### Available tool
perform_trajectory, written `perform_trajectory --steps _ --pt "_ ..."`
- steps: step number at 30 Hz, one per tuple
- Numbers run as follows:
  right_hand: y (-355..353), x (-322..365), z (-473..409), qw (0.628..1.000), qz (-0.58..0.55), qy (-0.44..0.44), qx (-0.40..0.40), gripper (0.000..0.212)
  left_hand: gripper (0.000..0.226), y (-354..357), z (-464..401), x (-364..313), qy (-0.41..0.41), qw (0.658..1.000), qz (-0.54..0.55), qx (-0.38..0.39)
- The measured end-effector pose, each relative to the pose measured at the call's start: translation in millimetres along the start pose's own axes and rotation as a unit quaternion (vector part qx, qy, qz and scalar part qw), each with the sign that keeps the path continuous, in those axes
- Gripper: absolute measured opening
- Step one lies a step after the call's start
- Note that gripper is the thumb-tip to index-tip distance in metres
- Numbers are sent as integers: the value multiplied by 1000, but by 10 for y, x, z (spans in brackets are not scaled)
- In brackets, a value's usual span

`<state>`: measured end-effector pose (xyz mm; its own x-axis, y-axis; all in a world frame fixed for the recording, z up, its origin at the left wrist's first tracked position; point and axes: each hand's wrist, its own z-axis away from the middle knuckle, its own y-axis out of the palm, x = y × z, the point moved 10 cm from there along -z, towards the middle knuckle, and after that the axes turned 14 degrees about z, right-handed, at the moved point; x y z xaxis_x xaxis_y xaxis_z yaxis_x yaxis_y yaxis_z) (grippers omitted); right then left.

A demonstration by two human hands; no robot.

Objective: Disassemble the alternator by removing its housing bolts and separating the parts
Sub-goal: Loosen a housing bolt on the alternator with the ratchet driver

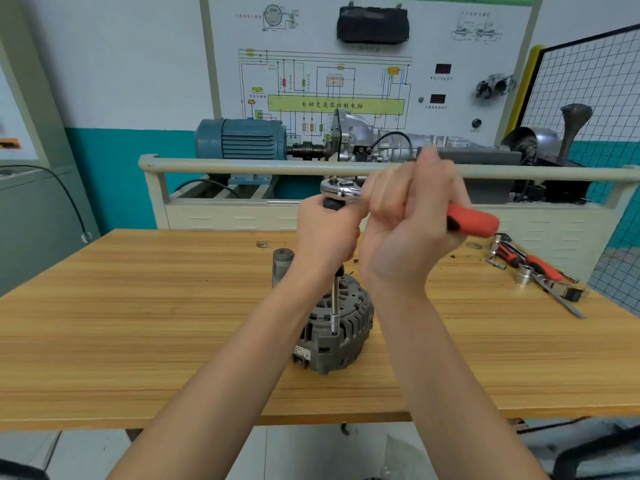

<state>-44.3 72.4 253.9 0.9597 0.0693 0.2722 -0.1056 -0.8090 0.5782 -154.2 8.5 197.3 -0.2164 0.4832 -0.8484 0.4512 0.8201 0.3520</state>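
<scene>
Alternator (337, 327) mid-table (138, 306), extension bar (334, 306) planted in it, forearms partly in front. Left hand (327, 233) gripping bar top, right hand (412, 220) gripping ratchet (471, 221). Spare tools (533, 268) far right; board (346, 64) lettering behind too small to read.

The grey ribbed metal alternator (334, 327) stands mid-worktop (138, 323); a dark cylindrical socket (282, 265) just behind-left; red-handled tools (535, 268) lie far right; the blue electric motor (240, 138) sits beyond.

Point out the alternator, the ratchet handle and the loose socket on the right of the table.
alternator (341, 337): head view, on its grey finned housing.
ratchet handle (472, 221): head view, on the red grip.
loose socket (524, 273): head view, on its shiny side.
</scene>
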Motion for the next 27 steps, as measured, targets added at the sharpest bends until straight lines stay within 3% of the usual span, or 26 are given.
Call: perform_trajectory --steps 3,6,10,12,15,17,20,23,25,27 --pt "31 21 21 1000 -4 2 17 47 40 -14 21 -33 25 1000 0 1" --pt "-106 -230 -122 985 -71 154 13 58 42 31 27 -14 8 997 20 68" --pt "-233 -705 -209 905 -235 353 -28 57 34 208 62 45 -53 978 59 195" --pt "-220 -870 -204 877 -270 396 -37 52 34 269 72 81 -83 968 72 225" --pt "-206 -977 -214 868 -278 409 -44 51 39 267 62 135 -113 966 88 217" --pt "-192 -924 -220 881 -261 392 -44 53 40 197 30 150 -108 975 82 178" --pt "-200 -696 -223 931 -182 315 -38 61 43 78 -6 133 -75 991 45 100" --pt "-115 -280 -150 989 -63 132 -18 56 36 0 -2 56 -30 999 12 25" --pt "-23 -14 -4 1000 13 -6 -10 47 25 -32 8 -25 14 1000 -15 -11" --pt "78 107 123 995 58 -76 5 41 21 -28 22 -57 37 999 -17 -18"
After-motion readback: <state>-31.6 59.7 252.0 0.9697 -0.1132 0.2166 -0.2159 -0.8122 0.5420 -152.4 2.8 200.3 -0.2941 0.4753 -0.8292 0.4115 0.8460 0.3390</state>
